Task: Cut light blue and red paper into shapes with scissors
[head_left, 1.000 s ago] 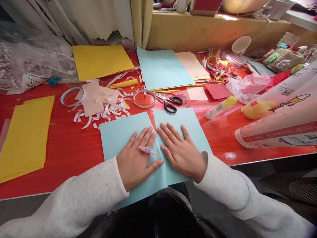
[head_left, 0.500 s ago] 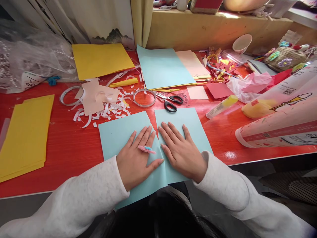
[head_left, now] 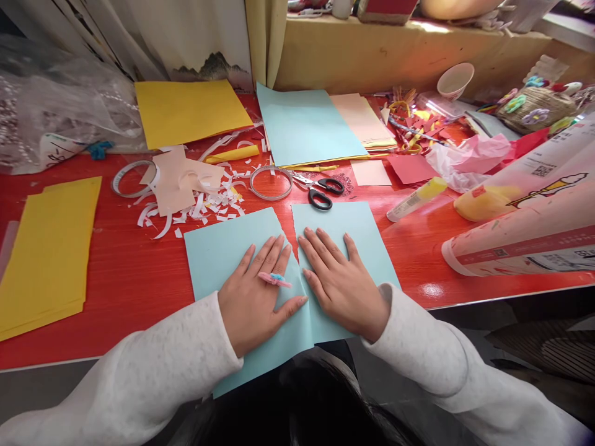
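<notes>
A sheet of light blue paper (head_left: 218,241) lies at the front edge of the red table, torn from its far edge partway down the middle. The two sides stand apart at the top and still join toward the near end. My left hand (head_left: 260,291) presses flat on the left side, fingers outstretched, a pink and blue fuzzy ring (head_left: 275,280) on one finger. Flat on the right side rests my right hand (head_left: 339,282), its fingers spread. Just beyond the sheet are black-handled scissors (head_left: 320,189).
White paper scraps (head_left: 204,204) and tape rolls (head_left: 271,184) lie beyond the left side. Yellow sheets (head_left: 51,254) are at left, a blue stack (head_left: 307,124) at the back. A glue stick (head_left: 416,199) and a large printed cylinder (head_left: 525,241) are at right.
The gap between the two torn sides looks slightly wider at the top. Both hands have stayed almost where they were.
</notes>
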`<state>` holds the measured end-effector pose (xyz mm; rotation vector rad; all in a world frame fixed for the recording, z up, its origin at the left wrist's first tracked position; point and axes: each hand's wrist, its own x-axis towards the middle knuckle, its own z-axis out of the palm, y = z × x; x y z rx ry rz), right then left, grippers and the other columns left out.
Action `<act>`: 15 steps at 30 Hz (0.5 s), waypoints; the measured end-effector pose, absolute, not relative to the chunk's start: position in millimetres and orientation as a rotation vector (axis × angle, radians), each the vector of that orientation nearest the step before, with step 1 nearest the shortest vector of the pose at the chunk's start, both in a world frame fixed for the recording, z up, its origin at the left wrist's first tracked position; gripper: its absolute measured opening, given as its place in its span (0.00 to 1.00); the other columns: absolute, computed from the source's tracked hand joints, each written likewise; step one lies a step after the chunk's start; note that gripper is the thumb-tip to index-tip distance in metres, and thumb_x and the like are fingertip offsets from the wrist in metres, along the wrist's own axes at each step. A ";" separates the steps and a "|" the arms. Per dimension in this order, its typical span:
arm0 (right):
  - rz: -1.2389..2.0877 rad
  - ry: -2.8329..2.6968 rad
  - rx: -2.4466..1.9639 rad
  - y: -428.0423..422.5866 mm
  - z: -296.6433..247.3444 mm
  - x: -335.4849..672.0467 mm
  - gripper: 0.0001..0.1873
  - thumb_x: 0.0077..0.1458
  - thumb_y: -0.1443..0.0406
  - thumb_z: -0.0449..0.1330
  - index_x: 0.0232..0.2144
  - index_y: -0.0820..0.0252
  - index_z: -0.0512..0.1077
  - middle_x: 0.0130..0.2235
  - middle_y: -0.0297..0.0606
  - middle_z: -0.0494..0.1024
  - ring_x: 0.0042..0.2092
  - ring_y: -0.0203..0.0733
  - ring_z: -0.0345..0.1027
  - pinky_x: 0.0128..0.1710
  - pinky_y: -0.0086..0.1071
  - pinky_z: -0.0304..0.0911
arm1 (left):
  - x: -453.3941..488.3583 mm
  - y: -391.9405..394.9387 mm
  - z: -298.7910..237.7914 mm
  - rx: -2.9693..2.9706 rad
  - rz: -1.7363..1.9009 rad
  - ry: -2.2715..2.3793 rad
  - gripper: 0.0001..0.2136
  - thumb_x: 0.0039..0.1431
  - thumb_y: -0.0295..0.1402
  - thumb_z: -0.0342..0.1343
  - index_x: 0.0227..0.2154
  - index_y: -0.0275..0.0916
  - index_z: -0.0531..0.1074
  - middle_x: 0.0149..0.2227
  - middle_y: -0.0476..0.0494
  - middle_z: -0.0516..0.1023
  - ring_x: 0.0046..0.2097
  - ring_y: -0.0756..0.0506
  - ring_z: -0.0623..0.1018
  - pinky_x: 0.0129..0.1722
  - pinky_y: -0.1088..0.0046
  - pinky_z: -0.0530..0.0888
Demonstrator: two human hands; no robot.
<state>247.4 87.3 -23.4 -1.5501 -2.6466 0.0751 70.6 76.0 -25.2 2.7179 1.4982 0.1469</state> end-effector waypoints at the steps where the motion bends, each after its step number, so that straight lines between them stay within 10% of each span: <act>1: 0.069 -2.643 -1.551 87.0 -23.5 247.4 0.27 0.62 0.60 0.35 0.62 0.61 0.45 0.64 0.35 0.42 0.64 0.44 0.35 0.60 0.51 0.33 | 70.6 76.0 -25.2 2.718 0.151 1.500 0.35 0.57 0.51 0.37 0.60 0.29 0.49 0.63 0.34 0.47 0.64 0.40 0.49 0.61 0.57 0.51; 15: 0.058 -2.628 -1.571 85.8 -23.8 248.3 0.27 0.62 0.60 0.34 0.61 0.61 0.45 0.64 0.35 0.43 0.64 0.44 0.35 0.60 0.52 0.34 | 69.9 75.3 -25.5 2.713 0.108 1.518 0.35 0.57 0.51 0.36 0.60 0.29 0.48 0.63 0.35 0.46 0.64 0.41 0.48 0.61 0.57 0.51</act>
